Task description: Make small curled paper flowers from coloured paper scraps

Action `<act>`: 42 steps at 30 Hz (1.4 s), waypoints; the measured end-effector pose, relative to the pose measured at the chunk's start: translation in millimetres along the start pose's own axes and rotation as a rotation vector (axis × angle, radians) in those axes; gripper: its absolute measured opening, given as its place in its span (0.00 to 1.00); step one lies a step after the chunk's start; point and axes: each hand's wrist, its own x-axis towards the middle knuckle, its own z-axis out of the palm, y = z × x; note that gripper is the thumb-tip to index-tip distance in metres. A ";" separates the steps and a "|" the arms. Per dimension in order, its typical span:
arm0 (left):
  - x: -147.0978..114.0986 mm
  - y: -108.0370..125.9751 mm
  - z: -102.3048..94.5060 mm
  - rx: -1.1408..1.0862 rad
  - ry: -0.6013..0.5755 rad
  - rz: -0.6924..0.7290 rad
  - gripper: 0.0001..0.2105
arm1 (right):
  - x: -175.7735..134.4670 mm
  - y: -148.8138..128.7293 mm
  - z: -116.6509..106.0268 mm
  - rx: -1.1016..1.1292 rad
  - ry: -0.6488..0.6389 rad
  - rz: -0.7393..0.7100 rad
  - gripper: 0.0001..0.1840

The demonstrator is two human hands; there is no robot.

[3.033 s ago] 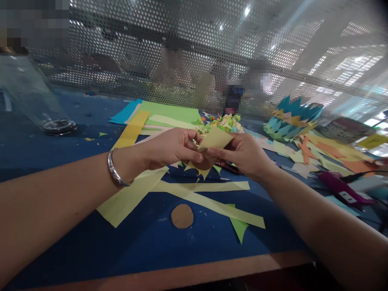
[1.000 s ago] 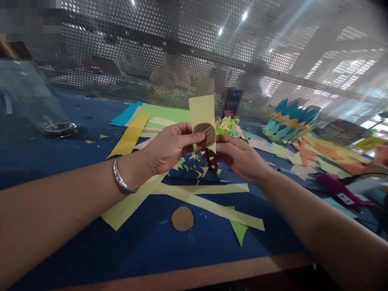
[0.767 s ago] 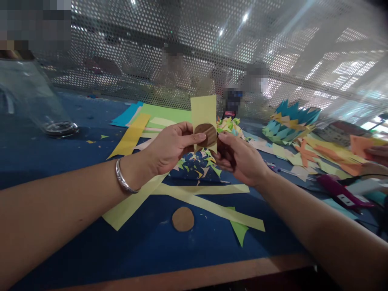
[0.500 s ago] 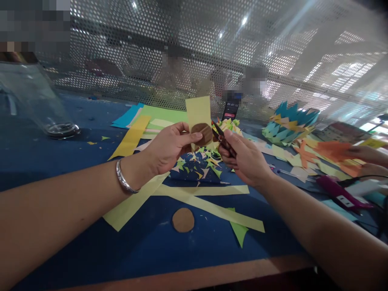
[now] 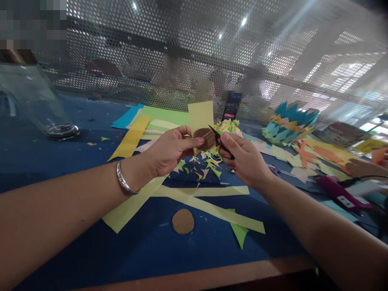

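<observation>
My left hand pinches a pale yellow paper strip together with a round brown cardboard disc, the disc lying against the strip's near face. My right hand grips dark scissors, whose blades point up and left at the disc's right edge; whether they touch the paper I cannot tell. A second cardboard disc lies flat on the blue table below my hands. Long pale yellow strips cross each other on the table, one over a green paper scrap.
Small paper offcuts are heaped behind my hands. A clear glass jar stands at left, coloured sheets at the back, and a paper crown at right. Another person's hand is near a purple power strip. A phone leans behind.
Both my hands have shifted slightly; the strip and disc moved a little right and down, and the scissors' tips now sit against the disc's edge. At right, the other person's hands moved with orange paper.
</observation>
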 end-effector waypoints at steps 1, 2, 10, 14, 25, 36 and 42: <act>-0.2 0.1 0.3 -0.003 0.001 -0.006 0.08 | 0.1 0.3 0.0 0.005 0.002 -0.004 0.24; -0.4 0.0 0.6 -0.006 -0.002 -0.010 0.08 | 0.1 0.6 0.1 0.010 0.004 -0.008 0.24; 2.8 -5.8 -6.4 -0.030 -0.062 -0.022 0.08 | -0.3 1.5 0.1 -0.006 0.021 -0.024 0.24; 4.5 -6.7 -9.7 -0.035 -0.087 -0.040 0.09 | 0.0 1.7 -0.2 -0.015 0.024 -0.028 0.23; 1.9 -0.5 -8.8 -0.002 -0.082 -0.041 0.09 | 1.2 2.0 -7.5 -0.188 0.031 -0.073 0.23; 1.4 6.0 -7.6 0.076 -0.040 -0.003 0.12 | 2.3 1.5 -16.7 -0.358 -0.002 -0.148 0.22; 1.3 6.4 -7.1 0.109 -0.018 0.007 0.12 | 2.7 2.1 -19.0 -0.403 -0.013 -0.172 0.23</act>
